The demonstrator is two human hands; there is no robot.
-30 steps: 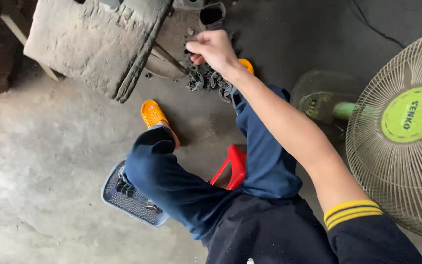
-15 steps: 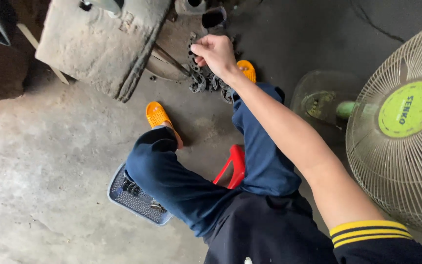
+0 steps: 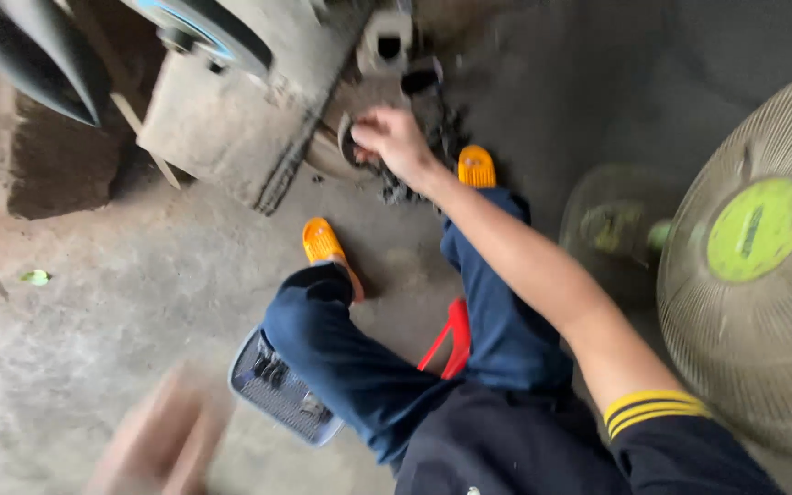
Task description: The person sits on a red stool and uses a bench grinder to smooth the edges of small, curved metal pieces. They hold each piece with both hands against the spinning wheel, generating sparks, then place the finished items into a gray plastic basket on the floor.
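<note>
My right hand (image 3: 396, 142) reaches forward to a heap of dark greasy metal parts (image 3: 414, 183) on the concrete floor. Its fingers are curled around a dark curved piece (image 3: 347, 145) at the heap's left edge. My left hand (image 3: 153, 440) is a blurred shape at the bottom left, low over the floor, and I cannot make out its fingers or anything in it. I sit on a red stool (image 3: 456, 335), legs in blue trousers, with orange sandals (image 3: 323, 243) on my feet. The far sandal (image 3: 476, 167) lies right beside the heap.
A dirty grey slab (image 3: 231, 128) leans at the upper left, with a black tyre (image 3: 29, 55) beyond it. A grey mesh tray (image 3: 281, 394) lies under my left knee. A large floor fan (image 3: 753, 266) stands close on the right.
My left hand has come into view at the bottom left, blurred by motion. My right hand stays at the heap of parts, now curled on the curved piece. The view has shifted.
</note>
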